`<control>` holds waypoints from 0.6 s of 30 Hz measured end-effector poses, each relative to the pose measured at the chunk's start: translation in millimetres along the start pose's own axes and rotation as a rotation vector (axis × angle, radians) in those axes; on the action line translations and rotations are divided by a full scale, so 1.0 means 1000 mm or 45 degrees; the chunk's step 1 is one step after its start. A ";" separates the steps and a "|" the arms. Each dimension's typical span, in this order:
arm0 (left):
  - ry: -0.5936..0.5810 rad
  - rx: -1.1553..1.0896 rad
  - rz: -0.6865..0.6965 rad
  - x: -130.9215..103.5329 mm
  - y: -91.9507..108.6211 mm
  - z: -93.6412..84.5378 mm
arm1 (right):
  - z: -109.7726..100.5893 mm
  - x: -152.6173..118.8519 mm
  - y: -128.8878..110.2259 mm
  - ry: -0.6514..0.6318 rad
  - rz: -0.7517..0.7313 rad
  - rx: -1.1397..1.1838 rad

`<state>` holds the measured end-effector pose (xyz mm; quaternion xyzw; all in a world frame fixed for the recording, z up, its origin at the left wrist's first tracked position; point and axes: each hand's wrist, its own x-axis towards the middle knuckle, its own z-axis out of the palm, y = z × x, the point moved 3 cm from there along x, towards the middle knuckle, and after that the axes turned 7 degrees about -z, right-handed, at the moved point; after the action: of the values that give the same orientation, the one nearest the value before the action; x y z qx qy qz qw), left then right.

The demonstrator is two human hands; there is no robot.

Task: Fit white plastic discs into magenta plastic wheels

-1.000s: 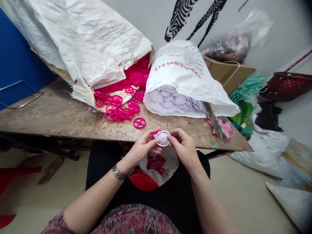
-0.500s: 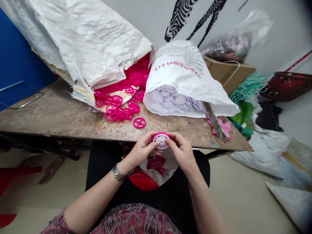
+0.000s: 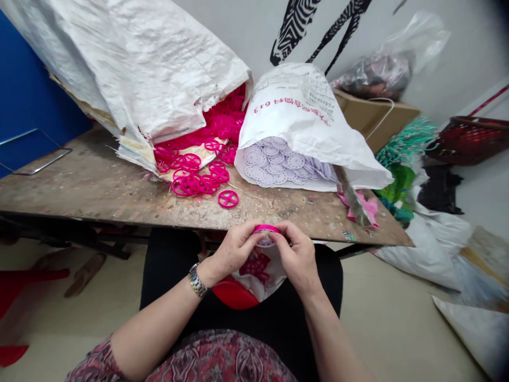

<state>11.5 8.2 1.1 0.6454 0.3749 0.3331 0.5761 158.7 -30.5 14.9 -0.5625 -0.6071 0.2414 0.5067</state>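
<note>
Between both hands, just in front of the table's near edge, is a white perforated plastic disc [image 3: 265,241] with a pink ring [image 3: 266,228] around its far rim. My left hand [image 3: 237,245] grips its left side, thumb on the white face. From the right, my right hand [image 3: 295,254] pinches the same piece, its thumb also on the disc. Beneath the hands a white-lined bag [image 3: 274,286] lies in my lap, holding pink pieces [image 3: 255,267]. The fingers behind the disc are partly hidden.
Pink cross-spoked rings [image 3: 228,199] spill from a large white sack [image 3: 151,74] on the table [image 3: 99,191]. Another white sack [image 3: 294,106] holds many white discs [image 3: 274,162]. A flat metal strip [image 3: 352,199] lies at its mouth on pink scraps [image 3: 369,208]. A cardboard box [image 3: 369,116] stands behind.
The disc and ring have tilted, so the white face looks narrower and the pink rim shows more at the far side. Both hands have closed in slightly and shifted a little lower.
</note>
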 end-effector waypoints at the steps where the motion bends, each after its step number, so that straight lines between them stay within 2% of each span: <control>1: -0.004 -0.025 -0.025 0.001 -0.002 0.001 | 0.001 0.001 0.002 -0.004 0.019 0.017; 8: -0.180 0.016 -0.166 0.003 -0.003 -0.001 | 0.000 0.007 0.018 0.006 0.185 0.187; 11: -0.146 -0.039 -0.209 0.002 -0.005 -0.002 | 0.001 0.007 0.018 -0.027 0.187 0.289; 14: -0.106 -0.088 -0.171 0.001 -0.006 -0.002 | 0.004 0.004 0.015 -0.074 0.174 0.377; 18: -0.066 -0.071 -0.109 -0.002 -0.006 0.000 | 0.006 -0.002 0.010 -0.024 0.143 0.352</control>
<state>10.2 6.4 -5.0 0.6210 0.3776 0.3016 0.6171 157.4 -28.3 3.5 -0.5182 -0.5404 0.3559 0.5593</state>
